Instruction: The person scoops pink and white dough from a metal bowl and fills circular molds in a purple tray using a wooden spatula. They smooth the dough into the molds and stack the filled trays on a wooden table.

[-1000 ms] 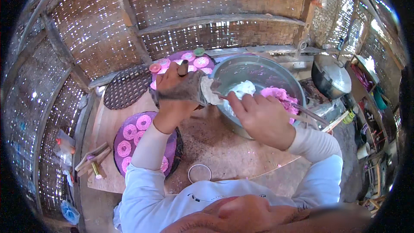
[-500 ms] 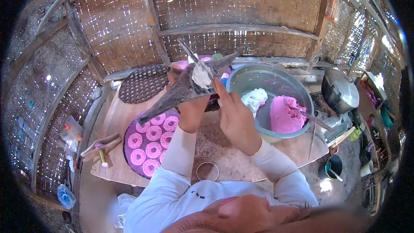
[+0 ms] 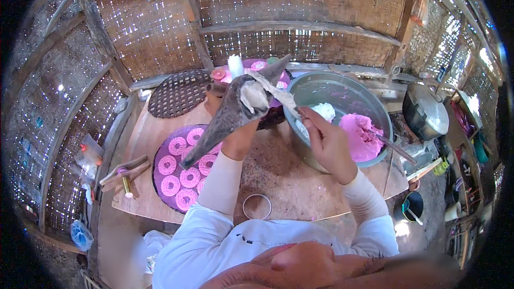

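Observation:
My left hand (image 3: 239,139) is closed around a dark wooden press (image 3: 211,126) with long handles, held tilted above the table. White dough (image 3: 253,96) fills the round opening in its middle. The press hides part of my left fingers. In my right hand (image 3: 332,142), shut around its lower end, is a flat spatula (image 3: 281,95) smeared with white dough. Its blade points up and left, passing just right of the filled opening. Close to my right hand stands a large grey-green tub (image 3: 386,115) holding a white dough lump (image 3: 324,111) and a bigger pink dough lump (image 3: 360,138).
A stick (image 3: 399,150) pokes out of the pink dough. Left on the table lies a round purple tray bearing pink rings (image 3: 170,186). Behind are a dark woven mat (image 3: 178,93) and another tray. A thin hoop (image 3: 257,195) and a wooden tool (image 3: 126,179) lie nearby.
My right hand has moved right and slightly down, drawing the spatula away from the press opening and swinging it to a flatter slant. My left hand keeps the press in nearly the same place.

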The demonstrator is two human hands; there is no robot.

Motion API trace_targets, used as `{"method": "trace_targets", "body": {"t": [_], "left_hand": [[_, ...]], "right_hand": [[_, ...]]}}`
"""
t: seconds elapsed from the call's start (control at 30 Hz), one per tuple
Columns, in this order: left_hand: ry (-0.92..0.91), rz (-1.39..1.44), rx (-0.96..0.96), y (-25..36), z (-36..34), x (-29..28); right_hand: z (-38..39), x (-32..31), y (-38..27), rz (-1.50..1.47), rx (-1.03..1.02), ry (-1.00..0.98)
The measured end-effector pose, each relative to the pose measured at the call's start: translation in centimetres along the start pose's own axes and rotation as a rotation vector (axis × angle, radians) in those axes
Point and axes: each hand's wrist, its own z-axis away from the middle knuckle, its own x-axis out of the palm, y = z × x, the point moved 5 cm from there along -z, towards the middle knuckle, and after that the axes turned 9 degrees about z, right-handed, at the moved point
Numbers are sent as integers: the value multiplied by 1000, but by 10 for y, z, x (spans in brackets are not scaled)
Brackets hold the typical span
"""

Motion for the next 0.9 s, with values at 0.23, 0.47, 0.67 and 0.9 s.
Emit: {"method": "trace_targets", "body": {"t": [0.23, 0.47, 0.67, 0.9], "left_hand": [[-166, 290, -41, -9, -2, -4], [-284, -1437, 539, 47, -16, -22], [-13, -200, -101, 76, -8, -54], [-530, 436, -214, 85, -5, -35]], "right_hand": [[12, 11, -9, 8, -90, -12], [-3, -12, 63, 458, 35, -211], [-37, 72, 229, 1013, 107, -461], [-65, 114, 131, 705, -297, -418]]}}
